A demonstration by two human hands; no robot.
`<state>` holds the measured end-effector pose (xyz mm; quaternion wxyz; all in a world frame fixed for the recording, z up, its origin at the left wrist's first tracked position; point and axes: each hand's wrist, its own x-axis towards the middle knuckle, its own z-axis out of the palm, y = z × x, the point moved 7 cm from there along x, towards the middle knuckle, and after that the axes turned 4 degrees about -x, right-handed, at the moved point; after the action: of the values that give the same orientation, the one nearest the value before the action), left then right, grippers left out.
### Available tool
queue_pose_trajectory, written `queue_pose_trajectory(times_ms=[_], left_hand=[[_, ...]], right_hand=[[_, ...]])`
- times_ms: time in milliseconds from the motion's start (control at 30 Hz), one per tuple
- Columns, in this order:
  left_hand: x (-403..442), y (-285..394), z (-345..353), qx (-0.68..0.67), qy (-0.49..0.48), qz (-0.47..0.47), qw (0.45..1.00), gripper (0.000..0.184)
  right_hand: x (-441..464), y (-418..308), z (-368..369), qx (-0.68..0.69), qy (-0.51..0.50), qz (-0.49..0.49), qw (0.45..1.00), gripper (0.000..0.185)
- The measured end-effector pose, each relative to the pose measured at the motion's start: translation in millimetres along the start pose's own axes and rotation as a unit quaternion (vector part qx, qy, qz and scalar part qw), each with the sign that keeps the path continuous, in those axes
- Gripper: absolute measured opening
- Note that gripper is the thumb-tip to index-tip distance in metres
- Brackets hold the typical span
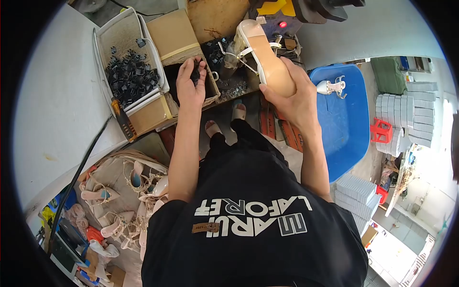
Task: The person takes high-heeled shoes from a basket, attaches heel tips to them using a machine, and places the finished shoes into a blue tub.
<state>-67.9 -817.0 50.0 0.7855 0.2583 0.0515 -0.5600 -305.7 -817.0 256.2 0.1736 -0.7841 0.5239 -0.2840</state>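
Note:
My right hand (297, 98) grips a sandal (267, 55) by its heel end, sole facing up, tan with thin white straps. The sandal's toe points toward the machine at the back. Curled over an open cardboard box (210, 92), my left hand (191, 83) holds small black pieces (195, 75). Their exact kind is too small to tell. Left of that hand, a white tray (160, 79) holds a heap of similar black clips (131, 79).
A blue tub (339, 138) on the right contains one white sandal (332, 87). An orange-and-black knife (123, 119) lies at the bench edge. Many sandals (119, 225) fill a container at lower left. The machine (325, 9) has a red light. Box stacks (394, 110) stand far right.

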Motion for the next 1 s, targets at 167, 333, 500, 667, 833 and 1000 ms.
queue_pose_trajectory(times_ms=[167, 333, 500, 667, 833, 1000], left_hand=[[0, 0, -1, 0.009, 0.007, -0.005, 1.0, 0.016], [-3, -1, -2, 0.031, 0.011, -0.018, 0.999, 0.019], [-2, -2, 10, 0.025, -0.055, -0.034, 0.998, 0.022], [-3, -2, 12, 0.056, -0.079, -0.011, 0.995, 0.029], [-6, 1, 14, 0.034, -0.07, 0.005, 0.997, 0.029], [-5, 3, 10, 0.021, -0.067, 0.022, 0.997, 0.03]], right_hand=[[-1, 0, -1, -0.009, -0.001, 0.01, 1.0, 0.066], [0, 1, -3, -0.005, 0.002, 0.007, 1.0, 0.065], [1, 2, -4, -0.003, -0.006, -0.006, 1.0, 0.066], [2, 7, -4, 0.016, -0.017, 0.015, 1.0, 0.07], [2, 9, -7, 0.039, 0.003, -0.022, 0.999, 0.07], [-3, 13, -2, 0.03, -0.009, -0.012, 0.999, 0.073]])
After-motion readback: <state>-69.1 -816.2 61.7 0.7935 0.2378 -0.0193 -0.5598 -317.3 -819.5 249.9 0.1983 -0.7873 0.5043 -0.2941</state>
